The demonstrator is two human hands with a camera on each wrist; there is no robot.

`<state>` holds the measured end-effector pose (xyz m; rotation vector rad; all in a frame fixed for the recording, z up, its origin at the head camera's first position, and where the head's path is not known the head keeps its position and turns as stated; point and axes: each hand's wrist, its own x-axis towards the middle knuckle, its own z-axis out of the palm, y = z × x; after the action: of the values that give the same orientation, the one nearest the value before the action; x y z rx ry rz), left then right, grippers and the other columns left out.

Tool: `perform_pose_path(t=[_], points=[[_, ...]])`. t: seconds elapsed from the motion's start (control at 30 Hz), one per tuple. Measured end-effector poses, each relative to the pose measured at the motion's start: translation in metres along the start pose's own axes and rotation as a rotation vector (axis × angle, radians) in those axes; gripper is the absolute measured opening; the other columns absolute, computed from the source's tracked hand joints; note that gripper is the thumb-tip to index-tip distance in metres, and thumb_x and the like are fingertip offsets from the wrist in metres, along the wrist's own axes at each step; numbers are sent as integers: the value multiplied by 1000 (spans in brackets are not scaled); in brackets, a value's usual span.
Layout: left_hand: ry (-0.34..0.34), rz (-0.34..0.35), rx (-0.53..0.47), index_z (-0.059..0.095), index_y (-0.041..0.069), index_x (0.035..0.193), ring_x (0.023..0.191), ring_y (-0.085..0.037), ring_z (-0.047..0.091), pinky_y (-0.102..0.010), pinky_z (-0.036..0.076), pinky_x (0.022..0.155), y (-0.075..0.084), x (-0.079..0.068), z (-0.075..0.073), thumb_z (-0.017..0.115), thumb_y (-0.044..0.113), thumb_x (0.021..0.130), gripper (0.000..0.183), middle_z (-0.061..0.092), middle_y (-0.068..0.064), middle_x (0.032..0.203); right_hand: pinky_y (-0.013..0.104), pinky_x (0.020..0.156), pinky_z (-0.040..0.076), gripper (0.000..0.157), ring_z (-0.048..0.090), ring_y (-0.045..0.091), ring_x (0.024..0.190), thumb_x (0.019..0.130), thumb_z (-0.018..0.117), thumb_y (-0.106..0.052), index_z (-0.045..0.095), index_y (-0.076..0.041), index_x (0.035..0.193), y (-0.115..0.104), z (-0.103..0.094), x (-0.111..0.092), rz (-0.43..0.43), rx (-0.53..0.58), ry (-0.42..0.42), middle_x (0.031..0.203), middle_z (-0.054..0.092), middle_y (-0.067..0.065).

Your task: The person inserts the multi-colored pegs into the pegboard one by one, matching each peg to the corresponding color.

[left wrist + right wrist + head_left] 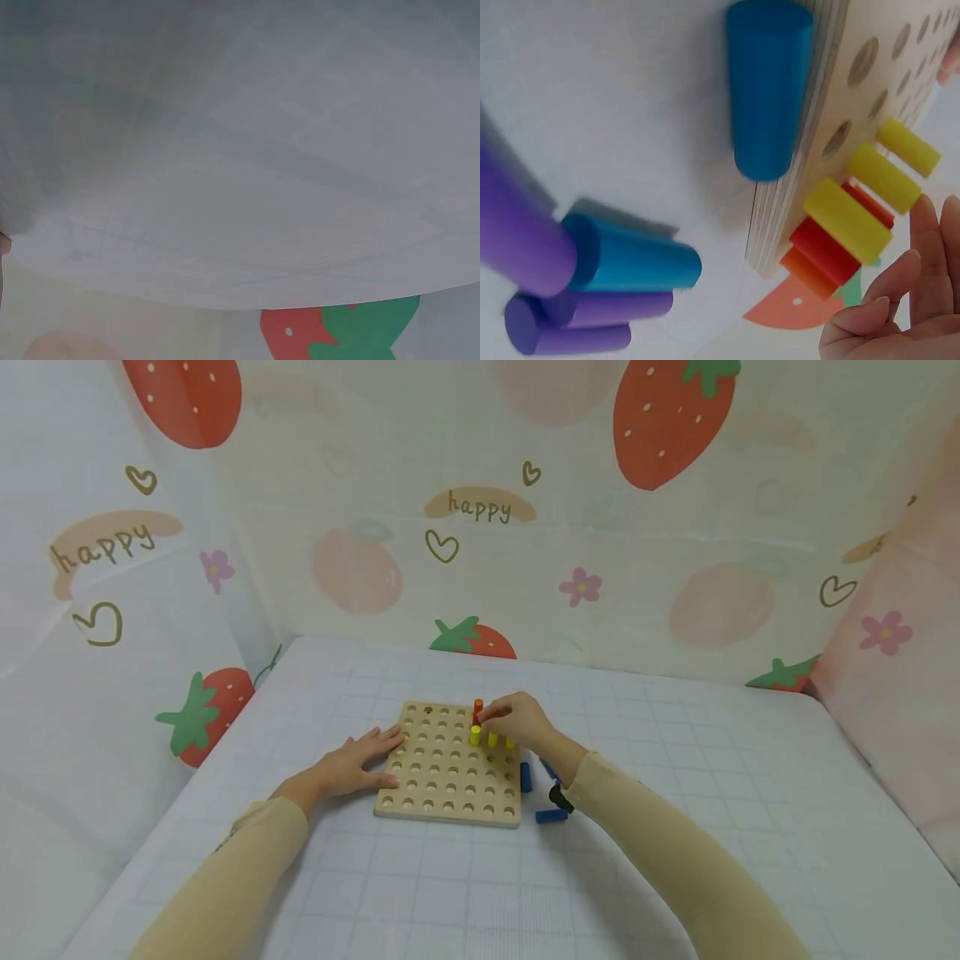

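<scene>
A wooden peg board with rows of round holes lies on the table. My left hand rests on its left edge with fingers spread. My right hand is over the far right part, fingertips beside the upright pegs. Three yellow pegs stand in a row there, with a red peg and an orange peg behind the end one. Another red peg shows partly behind the yellow ones, close to the right thumb and fingers; whether they pinch it is hidden.
Blue pegs lie loose right of the board, one against its side. Purple pegs lie near them. A dark device sits at the right wrist. A patterned cloth wall stands behind the table.
</scene>
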<state>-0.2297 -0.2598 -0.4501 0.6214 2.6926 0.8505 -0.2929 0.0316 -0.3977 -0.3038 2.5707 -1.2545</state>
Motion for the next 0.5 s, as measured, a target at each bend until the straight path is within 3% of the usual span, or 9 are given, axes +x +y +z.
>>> perform_pose_path(t=[0.2, 0.37, 0.5], points=[[7, 12, 17, 30, 3, 152, 145, -43, 8, -67, 0, 110, -1, 1, 1, 66, 50, 87, 87, 18, -17, 159, 37, 93, 50, 17, 60, 24, 104, 92, 68, -10, 74, -3, 106, 5, -15, -3, -19, 36, 12, 116, 68, 10], [3, 10, 13, 29, 3, 152, 145, -43, 6, -67, -1, 110, -2, 2, 1, 66, 48, 87, 87, 17, -17, 160, 34, 83, 50, 19, 58, 25, 99, 93, 66, -10, 72, -1, 108, 12, -32, -11, -85, -3, 34, 111, 69, 11], [-3, 11, 18, 29, 3, 152, 145, -43, 6, -67, -1, 110, -3, 3, 1, 66, 49, 88, 87, 16, -17, 160, 33, 77, 50, 22, 57, 24, 91, 93, 66, -8, 70, 1, 113, 21, -44, -17, -91, -15, 42, 108, 67, 13]])
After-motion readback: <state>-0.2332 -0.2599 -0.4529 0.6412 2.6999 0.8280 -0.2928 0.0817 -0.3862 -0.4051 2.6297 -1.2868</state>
